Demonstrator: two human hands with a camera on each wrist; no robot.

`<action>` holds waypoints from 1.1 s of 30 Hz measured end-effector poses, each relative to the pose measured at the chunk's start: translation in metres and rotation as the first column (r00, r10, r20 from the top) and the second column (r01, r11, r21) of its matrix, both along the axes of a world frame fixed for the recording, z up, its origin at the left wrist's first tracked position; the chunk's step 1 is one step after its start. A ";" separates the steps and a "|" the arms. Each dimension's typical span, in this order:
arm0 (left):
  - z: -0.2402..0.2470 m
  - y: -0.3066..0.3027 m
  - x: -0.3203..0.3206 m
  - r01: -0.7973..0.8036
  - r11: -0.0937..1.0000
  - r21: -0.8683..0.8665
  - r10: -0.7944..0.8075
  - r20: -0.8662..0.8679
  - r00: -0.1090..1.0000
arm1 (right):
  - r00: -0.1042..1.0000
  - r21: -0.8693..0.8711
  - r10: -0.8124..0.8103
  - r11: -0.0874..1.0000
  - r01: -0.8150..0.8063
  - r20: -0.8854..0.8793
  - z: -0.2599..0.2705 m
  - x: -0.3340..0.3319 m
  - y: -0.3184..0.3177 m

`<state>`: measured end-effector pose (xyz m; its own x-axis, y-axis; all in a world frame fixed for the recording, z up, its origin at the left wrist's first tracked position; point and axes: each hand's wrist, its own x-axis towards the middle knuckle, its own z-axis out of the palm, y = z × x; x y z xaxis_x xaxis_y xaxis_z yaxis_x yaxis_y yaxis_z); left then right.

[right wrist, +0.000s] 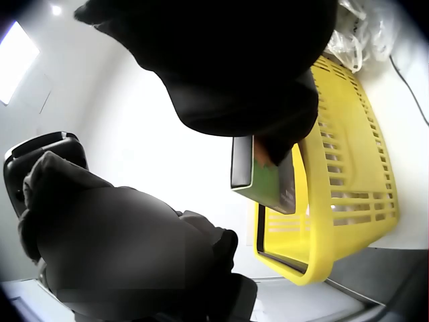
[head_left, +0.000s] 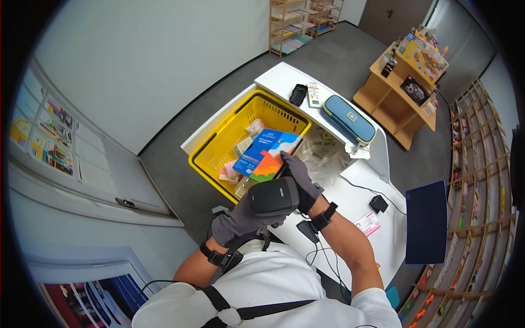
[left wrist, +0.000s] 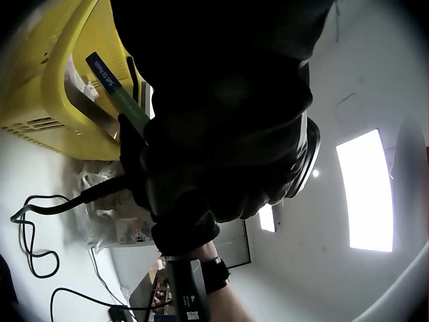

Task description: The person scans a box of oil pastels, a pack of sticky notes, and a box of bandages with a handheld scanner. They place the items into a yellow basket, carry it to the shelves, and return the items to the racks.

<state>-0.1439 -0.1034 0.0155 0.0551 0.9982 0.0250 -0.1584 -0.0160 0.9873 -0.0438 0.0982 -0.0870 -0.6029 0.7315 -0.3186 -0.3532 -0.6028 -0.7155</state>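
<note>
In the head view my gloved left hand (head_left: 239, 223) grips a black handheld scanner (head_left: 273, 195) with a rounded head. The scanner's head (right wrist: 43, 161) pokes up beyond that hand in the right wrist view. My gloved right hand (head_left: 299, 177) holds a flat blue, orange and green box of oil pastels (head_left: 269, 154) by its near right edge. The box is tilted over the yellow basket (head_left: 210, 177), and its side (left wrist: 107, 77) carries "Soft Oil Pastels" lettering in the left wrist view. Dark gloves hide most of both grips in the wrist views.
Inside the basket lie several small packages (head_left: 229, 172). Clear plastic bags (head_left: 322, 158) sit beside it on the white table (head_left: 281, 76). A blue case (head_left: 349, 119), a calculator (head_left: 314, 95) and a black pouch (head_left: 298, 94) are farther back. Cables and a monitor (head_left: 426, 221) are at right.
</note>
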 end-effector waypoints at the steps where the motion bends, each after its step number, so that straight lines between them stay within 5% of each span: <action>1: -0.004 -0.001 -0.002 -0.003 1.000 0.020 0.004 -0.060 0.998 | 0.999 -0.033 0.039 0.999 -0.039 -0.010 0.018 -0.004 -0.009; 5: -0.036 0.000 -0.005 -0.055 0.991 0.118 0.090 -0.312 0.946 | 0.988 -0.021 0.098 0.995 -0.101 -0.119 0.055 0.011 -0.029; 9: -0.046 0.006 -0.007 0.066 0.994 -0.082 -0.085 -0.267 0.960 | 1.000 0.086 -0.004 0.996 0.002 0.031 0.057 0.064 -0.040; 14: -0.021 0.031 0.024 0.080 0.961 -0.265 -0.121 -0.144 0.982 | 0.961 0.154 -0.247 0.962 0.227 0.125 0.033 0.165 -0.053; 18: -0.015 0.048 0.058 0.098 0.937 -0.336 -0.121 -0.049 0.991 | 0.801 0.258 -0.460 0.886 0.385 0.383 0.007 0.267 -0.076; 20: -0.017 0.054 0.070 0.094 0.930 -0.354 -0.101 -0.003 0.995 | 0.595 0.379 -0.630 0.776 0.504 0.499 -0.019 0.316 -0.092; 22: -0.018 0.059 0.080 0.118 0.926 -0.358 -0.139 -0.031 0.990 | 0.248 0.615 -0.698 0.712 0.340 0.672 -0.045 0.366 -0.114; 25: -0.021 0.065 0.095 0.146 0.915 -0.377 -0.174 -0.040 0.984 | 0.125 0.606 -0.648 0.752 0.258 0.751 -0.049 0.429 -0.156; 27: -0.023 0.069 0.102 0.161 0.907 -0.390 -0.191 -0.038 0.981 | -0.115 0.541 -0.537 0.841 0.008 0.836 -0.057 0.466 -0.181; 31: -0.024 0.071 0.118 0.141 0.904 -0.404 -0.176 -0.053 0.983 | -0.324 0.266 -0.360 0.916 -0.299 0.875 -0.066 0.505 -0.214; 33: -0.025 0.073 0.123 0.153 0.897 -0.415 -0.201 -0.075 0.977 | -0.323 0.204 -0.349 0.891 -0.405 0.880 -0.062 0.509 -0.216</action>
